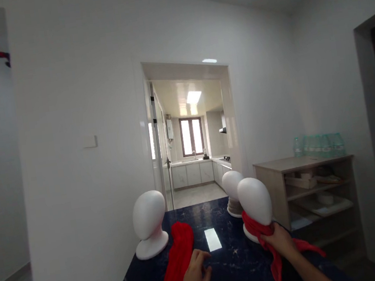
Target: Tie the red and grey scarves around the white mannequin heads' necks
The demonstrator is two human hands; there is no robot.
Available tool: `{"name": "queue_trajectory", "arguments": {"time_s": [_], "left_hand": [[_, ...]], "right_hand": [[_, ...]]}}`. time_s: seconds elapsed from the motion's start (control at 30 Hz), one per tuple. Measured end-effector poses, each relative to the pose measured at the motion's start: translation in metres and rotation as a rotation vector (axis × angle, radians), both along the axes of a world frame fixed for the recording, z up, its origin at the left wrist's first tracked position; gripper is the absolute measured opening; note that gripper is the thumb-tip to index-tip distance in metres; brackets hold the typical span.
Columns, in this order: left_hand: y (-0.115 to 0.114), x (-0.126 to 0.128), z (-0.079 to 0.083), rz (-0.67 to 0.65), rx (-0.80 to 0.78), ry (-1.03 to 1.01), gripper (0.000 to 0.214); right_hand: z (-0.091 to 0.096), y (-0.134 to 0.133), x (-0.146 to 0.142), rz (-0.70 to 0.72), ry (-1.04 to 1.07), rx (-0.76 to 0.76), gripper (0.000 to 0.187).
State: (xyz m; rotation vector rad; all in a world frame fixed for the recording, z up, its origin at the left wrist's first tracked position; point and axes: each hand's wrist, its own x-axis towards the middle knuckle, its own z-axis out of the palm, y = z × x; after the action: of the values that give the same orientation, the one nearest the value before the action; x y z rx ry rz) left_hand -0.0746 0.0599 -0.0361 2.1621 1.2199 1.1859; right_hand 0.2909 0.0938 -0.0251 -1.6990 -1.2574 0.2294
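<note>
Three white mannequin heads stand on a dark marble table (226, 265). The right head (255, 205) has a red scarf (260, 229) wrapped round its neck, with the scarf's ends hanging off toward the near right. My right hand (281, 241) is closed on this scarf at the head's base. A second red scarf (177, 263) lies stretched out on the table beside the left head (149, 225). My left hand (195, 279) rests next to this loose scarf, fingers bent and touching its edge. A third head (232, 192) stands behind the right one.
A wooden shelf unit (306, 189) at the right carries several water bottles (319, 145) on top. Straight ahead a doorway (193, 135) opens onto a kitchen. A white wall (84, 127) runs close along the table's left side.
</note>
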Motion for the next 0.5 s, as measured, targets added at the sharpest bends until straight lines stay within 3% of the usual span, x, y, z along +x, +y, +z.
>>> {"name": "queue_trajectory", "arguments": {"time_s": [0.13, 0.23, 0.43, 0.5], "left_hand": [[0.002, -0.003, -0.001, 0.002, -0.002, 0.008, 0.022], [0.001, 0.001, -0.001, -0.050, -0.031, -0.002, 0.018], [-0.005, 0.025, 0.000, -0.385, -0.125, -0.175, 0.032], [-0.004, 0.030, -0.003, -0.415, -0.134, -0.227, 0.034]], "right_hand": [[0.008, -0.009, -0.009, -0.008, -0.027, -0.022, 0.028], [0.003, -0.015, -0.025, -0.006, -0.010, -0.025, 0.032], [-0.021, -0.028, -0.110, 0.136, 0.126, 0.030, 0.034], [-0.025, -0.032, -0.139, 0.233, 0.186, 0.049, 0.034]]}}
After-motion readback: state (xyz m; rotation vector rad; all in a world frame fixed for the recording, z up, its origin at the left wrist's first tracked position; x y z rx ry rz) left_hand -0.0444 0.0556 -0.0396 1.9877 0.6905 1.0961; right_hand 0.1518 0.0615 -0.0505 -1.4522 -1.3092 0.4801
